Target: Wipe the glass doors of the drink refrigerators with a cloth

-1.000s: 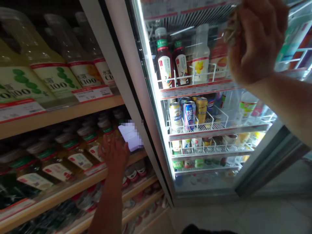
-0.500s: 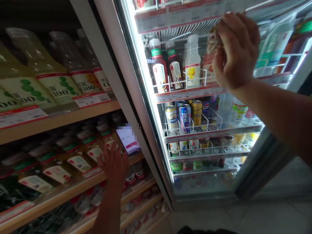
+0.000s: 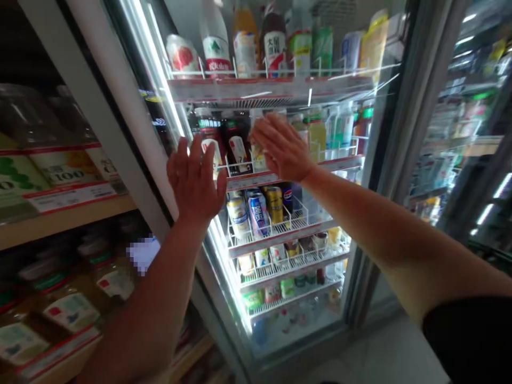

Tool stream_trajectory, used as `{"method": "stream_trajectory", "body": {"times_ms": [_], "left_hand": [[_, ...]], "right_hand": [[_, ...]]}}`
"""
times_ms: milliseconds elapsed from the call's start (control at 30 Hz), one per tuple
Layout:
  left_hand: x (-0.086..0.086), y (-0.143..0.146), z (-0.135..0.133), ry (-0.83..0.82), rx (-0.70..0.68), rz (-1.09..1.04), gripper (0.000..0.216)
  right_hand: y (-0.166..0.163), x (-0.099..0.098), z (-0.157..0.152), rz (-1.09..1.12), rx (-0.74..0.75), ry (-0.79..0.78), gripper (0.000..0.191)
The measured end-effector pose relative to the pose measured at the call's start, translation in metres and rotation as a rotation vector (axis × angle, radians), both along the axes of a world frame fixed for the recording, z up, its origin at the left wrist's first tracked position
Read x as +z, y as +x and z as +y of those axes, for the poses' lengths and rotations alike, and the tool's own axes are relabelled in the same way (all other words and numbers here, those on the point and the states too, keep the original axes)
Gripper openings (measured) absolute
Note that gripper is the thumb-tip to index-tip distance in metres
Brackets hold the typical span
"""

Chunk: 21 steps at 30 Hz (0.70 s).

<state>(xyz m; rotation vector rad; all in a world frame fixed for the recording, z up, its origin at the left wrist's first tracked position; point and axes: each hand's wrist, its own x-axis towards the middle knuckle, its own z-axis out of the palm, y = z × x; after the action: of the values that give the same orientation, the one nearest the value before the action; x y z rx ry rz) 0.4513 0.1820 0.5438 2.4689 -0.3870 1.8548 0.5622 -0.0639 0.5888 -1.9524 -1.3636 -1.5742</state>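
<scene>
My left hand (image 3: 196, 184) is raised with fingers spread, in front of the lit left edge of a glass-fronted drinks fridge (image 3: 276, 89). Nothing shows in it. My right hand (image 3: 283, 148) reaches across from the right, its fingers stretched out and fairly flat before the middle of the glass. Whether either palm touches the pane, I cannot tell. Behind the hands stand dark red bottles (image 3: 238, 149). Lower down are a blue can (image 3: 258, 213) and a gold can (image 3: 275, 204). A phone with a lit screen (image 3: 144, 254), partly blurred out, rests among the bottles at left.
On the left, wooden shelves (image 3: 68, 220) carry juice bottles (image 3: 72, 306) behind price strips. A grey upright post (image 3: 76, 80) separates them from the fridge. Another glass-fronted cabinet (image 3: 460, 144) stands at right. Pale floor (image 3: 388, 341) shows at lower right.
My left hand has left the bottles and phone and risen to the fridge front. My right hand has moved left and lower in view, its bent fingers now straighter. The view has shifted right.
</scene>
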Motion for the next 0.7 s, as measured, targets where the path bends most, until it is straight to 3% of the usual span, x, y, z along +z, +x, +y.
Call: {"method": "stream_trajectory", "body": {"times_ms": [67, 133, 300, 333, 400, 467, 533, 600, 633, 700], "left_hand": [[0.024, 0.012, -0.015, -0.040, 0.007, -0.038, 0.068], [0.035, 0.017, -0.023, -0.080, 0.013, -0.070, 0.069], [0.029, 0.021, -0.024, -0.140, -0.023, -0.062, 0.061], [0.028, 0.021, -0.023, -0.137, -0.030, -0.061, 0.062], [0.028, 0.022, -0.021, -0.128, -0.045, -0.067, 0.065], [0.029, 0.021, -0.021, -0.129, -0.053, -0.080, 0.065], [0.031, 0.020, -0.021, -0.127, -0.036, -0.089, 0.066], [0.032, 0.018, -0.022, -0.093, 0.008, -0.098, 0.069], [0.032, 0.018, -0.022, -0.077, 0.013, -0.123, 0.070], [0.032, 0.018, -0.022, -0.055, 0.017, -0.175, 0.075]], "right_hand": [[-0.003, -0.001, -0.002, 0.009, 0.036, -0.127, 0.057], [0.000, -0.001, -0.003, 0.012, 0.073, -0.114, 0.056], [0.024, -0.007, 0.004, 0.050, 0.139, 0.572, 0.057], [0.026, -0.011, 0.006, 0.047, 0.137, 0.635, 0.058], [0.024, -0.018, 0.008, 0.007, 0.121, 0.538, 0.059], [0.017, -0.019, 0.005, -0.072, 0.091, 0.244, 0.057], [0.010, -0.008, -0.001, -0.143, 0.036, -0.071, 0.056], [0.004, 0.015, -0.008, -0.159, -0.062, -0.239, 0.055], [0.002, 0.030, -0.010, -0.139, -0.136, -0.220, 0.056], [-0.002, 0.058, -0.011, -0.078, -0.305, -0.006, 0.058]]}}
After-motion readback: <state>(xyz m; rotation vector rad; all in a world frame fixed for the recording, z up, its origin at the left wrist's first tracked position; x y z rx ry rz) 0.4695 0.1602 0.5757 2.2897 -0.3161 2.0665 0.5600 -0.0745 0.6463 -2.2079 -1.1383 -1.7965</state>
